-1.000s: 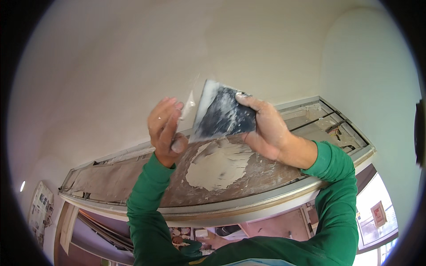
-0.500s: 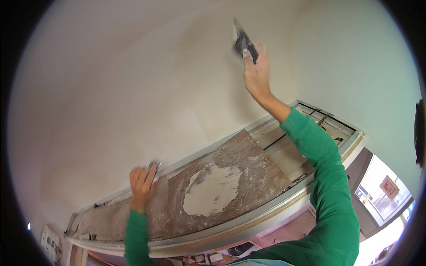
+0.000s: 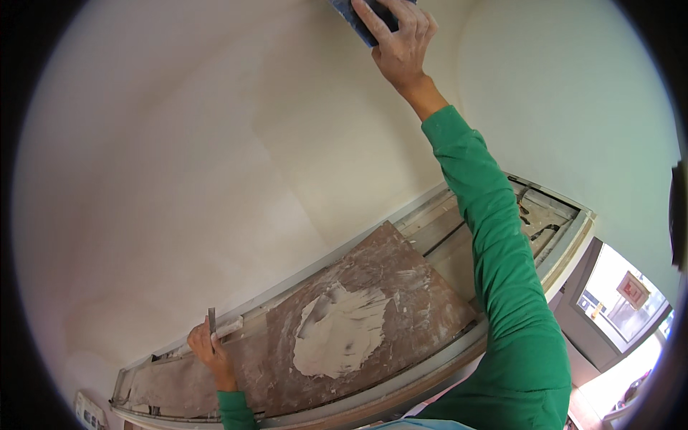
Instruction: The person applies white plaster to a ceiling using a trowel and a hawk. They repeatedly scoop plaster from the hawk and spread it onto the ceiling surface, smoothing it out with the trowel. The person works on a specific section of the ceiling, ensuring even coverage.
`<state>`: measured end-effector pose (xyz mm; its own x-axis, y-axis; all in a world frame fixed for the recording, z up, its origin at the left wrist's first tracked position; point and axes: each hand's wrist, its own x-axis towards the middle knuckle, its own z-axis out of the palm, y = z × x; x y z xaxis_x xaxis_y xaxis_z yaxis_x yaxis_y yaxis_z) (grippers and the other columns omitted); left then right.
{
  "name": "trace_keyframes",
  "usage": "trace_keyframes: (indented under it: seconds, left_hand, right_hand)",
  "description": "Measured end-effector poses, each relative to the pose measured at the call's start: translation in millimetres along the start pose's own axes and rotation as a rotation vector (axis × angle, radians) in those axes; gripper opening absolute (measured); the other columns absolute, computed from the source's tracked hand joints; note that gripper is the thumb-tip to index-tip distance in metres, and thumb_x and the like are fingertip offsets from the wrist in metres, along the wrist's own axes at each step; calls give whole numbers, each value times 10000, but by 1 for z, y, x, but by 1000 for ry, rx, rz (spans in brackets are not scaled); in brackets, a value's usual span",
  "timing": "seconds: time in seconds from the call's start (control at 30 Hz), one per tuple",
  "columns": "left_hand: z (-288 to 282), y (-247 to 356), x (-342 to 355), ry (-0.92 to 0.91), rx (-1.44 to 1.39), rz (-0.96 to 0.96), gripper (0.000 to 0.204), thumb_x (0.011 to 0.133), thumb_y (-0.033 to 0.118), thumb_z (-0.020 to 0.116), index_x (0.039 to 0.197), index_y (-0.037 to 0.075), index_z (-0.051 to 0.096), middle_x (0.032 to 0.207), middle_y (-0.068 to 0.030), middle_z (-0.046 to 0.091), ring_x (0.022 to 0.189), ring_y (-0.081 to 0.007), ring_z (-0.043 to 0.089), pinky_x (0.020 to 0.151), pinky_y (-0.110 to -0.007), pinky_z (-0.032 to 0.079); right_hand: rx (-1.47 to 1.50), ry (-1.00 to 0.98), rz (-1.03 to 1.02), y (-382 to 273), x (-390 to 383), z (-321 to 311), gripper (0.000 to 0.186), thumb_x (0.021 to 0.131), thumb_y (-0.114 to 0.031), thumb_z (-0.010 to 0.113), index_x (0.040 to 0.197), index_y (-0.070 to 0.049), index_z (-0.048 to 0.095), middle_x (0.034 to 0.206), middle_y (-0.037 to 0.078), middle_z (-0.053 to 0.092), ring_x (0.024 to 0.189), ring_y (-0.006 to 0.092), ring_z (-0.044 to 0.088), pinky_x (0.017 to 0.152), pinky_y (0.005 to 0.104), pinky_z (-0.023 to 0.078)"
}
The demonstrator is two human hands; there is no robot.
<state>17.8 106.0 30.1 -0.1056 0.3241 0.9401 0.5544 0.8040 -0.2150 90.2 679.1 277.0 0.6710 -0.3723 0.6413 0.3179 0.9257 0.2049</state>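
Observation:
High against the cream wall (image 3: 322, 143), my right hand (image 3: 403, 43) grips a dark blue putty knife (image 3: 356, 20); its upper part runs out of the picture. Lower left, my left hand (image 3: 208, 347) is closed around a small scraper (image 3: 212, 320) with a narrow grey edge and a whitish flat part beside it. The scraper is near the wall's foot, above the ledge. Between the hands lies a brown board (image 3: 423, 294) smeared with white streaks. A pale mound of filler paste (image 3: 337, 333) sits on it, touched by neither hand.
The board rests on a long framed ledge (image 3: 566, 265) along the wall. Cables and a dark tool-like thing (image 3: 523, 208) lie in its right end. A pale green wall (image 3: 573, 129) closes the right side. A bright window (image 3: 620, 301) shows below right.
My right hand has moved upward along the wall with the putty knife, turning it. My left hand has dropped down and slightly left with the scraper. The view has shifted a little.

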Motion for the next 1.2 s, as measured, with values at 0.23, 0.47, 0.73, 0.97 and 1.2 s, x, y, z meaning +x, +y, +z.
trace_keyframes:
  seconds: [0.23,0.47,0.73,0.97,1.2]
  left_hand:
    - [-1,-2,8,31,13,-14,317,978,152,439,1176,-27,611,1037,-156,579,1009,-335,505,893,-455,399]
    - [-1,-5,8,31,55,-1,316,992,155,425,1163,-39,605,1035,-166,582,1007,-335,508,881,-448,404]
    - [-3,1,8,16,39,-34,331,988,167,427,1179,-28,615,1034,-154,578,1020,-330,500,892,-456,399]
    - [-1,-5,6,45,9,-38,330,976,165,444,1184,-24,616,1032,-161,580,1024,-339,502,906,-459,400]
    - [-8,-3,5,72,-29,-45,315,954,130,458,1171,-31,621,1038,-162,582,1022,-342,502,911,-456,398]
  right_hand:
    - [-46,-28,-25,10,-16,32,588,738,18,521,1293,-168,582,1223,114,491,1144,289,445,949,470,335]
    - [-15,-92,-15,12,-66,56,671,690,49,598,1287,-258,571,1196,34,497,1121,240,442,918,439,339]
    - [19,-361,35,-6,-128,51,725,710,25,614,1350,-296,505,1227,29,461,1146,238,419,911,437,359]
    - [94,-602,49,-15,-176,31,718,729,-19,617,1388,-262,463,1242,75,477,1160,276,451,927,448,370]
    - [121,-767,40,-31,-183,-23,682,737,15,589,1380,-174,468,1230,73,504,1147,265,466,942,468,349]
